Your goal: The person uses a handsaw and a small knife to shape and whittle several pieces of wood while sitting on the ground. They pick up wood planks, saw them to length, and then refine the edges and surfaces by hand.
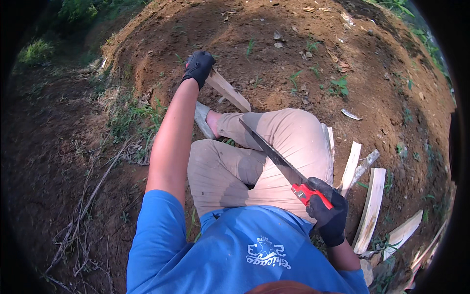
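At eleven o'clock, our left hand (pixel 199 67) grips wood (pixel 228 91). At four, our right hand (pixel 329 208) holds a saw (pixel 283 163); slipping could cut our leg (pixel 304 137).

Uneven daylight across my fisheye view.
Sunlight brightens my beige trousers (pixel 299 139), marked by shadows; the left-hand soil (pixel 44 132) lies dim; black vignetting rings the curved edges.

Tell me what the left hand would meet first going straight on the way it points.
Most likely the brown soil beyond the left hand, though this single view leaves the depth between them unclear.
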The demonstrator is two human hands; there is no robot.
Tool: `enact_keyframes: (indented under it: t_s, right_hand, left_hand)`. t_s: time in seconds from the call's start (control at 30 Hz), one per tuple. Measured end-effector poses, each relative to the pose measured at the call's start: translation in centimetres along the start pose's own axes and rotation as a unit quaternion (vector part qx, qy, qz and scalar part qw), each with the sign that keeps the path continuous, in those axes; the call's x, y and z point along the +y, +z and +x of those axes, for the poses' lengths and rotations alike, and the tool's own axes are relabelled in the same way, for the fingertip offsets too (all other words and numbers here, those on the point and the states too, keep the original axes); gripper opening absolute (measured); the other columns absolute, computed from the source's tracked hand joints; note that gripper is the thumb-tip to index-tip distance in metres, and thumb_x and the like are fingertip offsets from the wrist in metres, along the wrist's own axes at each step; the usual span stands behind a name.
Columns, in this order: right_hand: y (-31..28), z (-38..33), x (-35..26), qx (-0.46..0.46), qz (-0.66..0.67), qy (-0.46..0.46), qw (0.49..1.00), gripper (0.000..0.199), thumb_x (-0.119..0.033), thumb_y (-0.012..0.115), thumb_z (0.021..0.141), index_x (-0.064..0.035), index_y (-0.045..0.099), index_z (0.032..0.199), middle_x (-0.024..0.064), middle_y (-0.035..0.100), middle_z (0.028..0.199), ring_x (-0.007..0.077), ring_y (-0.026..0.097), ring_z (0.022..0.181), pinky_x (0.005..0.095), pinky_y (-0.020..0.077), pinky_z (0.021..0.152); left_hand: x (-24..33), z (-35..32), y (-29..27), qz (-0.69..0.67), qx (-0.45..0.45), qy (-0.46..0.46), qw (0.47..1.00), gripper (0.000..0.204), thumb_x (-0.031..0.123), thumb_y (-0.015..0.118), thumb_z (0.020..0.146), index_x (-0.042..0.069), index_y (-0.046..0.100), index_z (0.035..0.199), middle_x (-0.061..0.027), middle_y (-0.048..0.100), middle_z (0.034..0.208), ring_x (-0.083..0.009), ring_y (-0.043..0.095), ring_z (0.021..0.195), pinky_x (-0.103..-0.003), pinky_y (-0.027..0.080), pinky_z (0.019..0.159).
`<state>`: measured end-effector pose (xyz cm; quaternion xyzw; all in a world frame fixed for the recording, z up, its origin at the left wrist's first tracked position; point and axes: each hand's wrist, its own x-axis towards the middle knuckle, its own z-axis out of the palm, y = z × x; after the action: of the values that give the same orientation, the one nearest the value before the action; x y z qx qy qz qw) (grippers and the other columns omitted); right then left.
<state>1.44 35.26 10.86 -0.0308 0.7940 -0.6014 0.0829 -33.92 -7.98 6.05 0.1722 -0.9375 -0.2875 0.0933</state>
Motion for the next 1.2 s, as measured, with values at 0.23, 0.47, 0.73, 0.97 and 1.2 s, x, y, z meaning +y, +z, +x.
enact_keyframes:
  t_s: [0.23, 0.47, 0.73, 0.97, 1.2]
  right_hand:
    - [6.4, 9.5, -1.5, 0.097, 0.099, -0.057, 0.989, 0.046, -0.019, 0.063, 0.106, 0.0074, 0.061, 0.144, 0.0199, 0.077, 0.119, 0.0262, 0.075, 0.100, 0.0389, 0.0584, 0.086]
    - [17.6, 21.3, 5.5, 0.041, 0.144, -0.039, 0.988, 0.056, -0.037, 0.060, 0.107, 0.0010, 0.060, 0.147, 0.0163, 0.074, 0.091, 0.0209, 0.072, 0.076, 0.0386, 0.0554, 0.075]
    - [15.7, 21.9, 7.5, 0.026, 0.044, -0.025, 0.998, 0.050, -0.034, 0.060, 0.104, -0.0050, 0.064, 0.144, 0.0204, 0.076, 0.115, 0.0316, 0.074, 0.098, 0.0426, 0.0571, 0.086]
    - [14.0, 20.3, 5.4, 0.093, -0.277, -0.109, 0.950, 0.041, -0.026, 0.062, 0.101, -0.0113, 0.066, 0.138, 0.0215, 0.072, 0.122, 0.0403, 0.072, 0.109, 0.0509, 0.0567, 0.093]
    - [14.9, 20.1, 6.2, 0.175, -0.572, -0.314, 0.738, 0.029, -0.021, 0.061, 0.098, -0.0081, 0.070, 0.122, 0.0141, 0.069, 0.117, 0.0336, 0.065, 0.117, 0.0509, 0.0499, 0.101]
  left_hand:
    - [2.2, -1.9, 1.7, 0.022, 0.043, -0.011, 0.999, 0.030, 0.028, 0.060, 0.092, 0.008, 0.077, 0.106, -0.0236, 0.077, 0.110, -0.0440, 0.072, 0.110, -0.050, 0.055, 0.098]
    - [2.0, -3.2, 0.7, 0.046, 0.010, 0.021, 0.999, 0.033, 0.027, 0.060, 0.091, 0.012, 0.076, 0.116, -0.0214, 0.076, 0.116, -0.0424, 0.071, 0.113, -0.050, 0.055, 0.099]
    - [1.2, -3.1, 1.1, 0.012, 0.038, 0.048, 0.998, 0.036, 0.029, 0.066, 0.085, 0.009, 0.078, 0.113, -0.0198, 0.077, 0.112, -0.0390, 0.072, 0.111, -0.046, 0.054, 0.098]
    - [2.0, -4.0, 0.9, -0.006, 0.037, 0.035, 0.999, 0.037, 0.029, 0.064, 0.085, 0.009, 0.078, 0.114, -0.0203, 0.077, 0.110, -0.0401, 0.073, 0.109, -0.047, 0.055, 0.097]
    - [3.3, -4.3, 1.4, -0.007, 0.027, 0.040, 0.999, 0.036, 0.030, 0.063, 0.087, 0.009, 0.078, 0.112, -0.0205, 0.077, 0.108, -0.0396, 0.073, 0.108, -0.047, 0.055, 0.096]
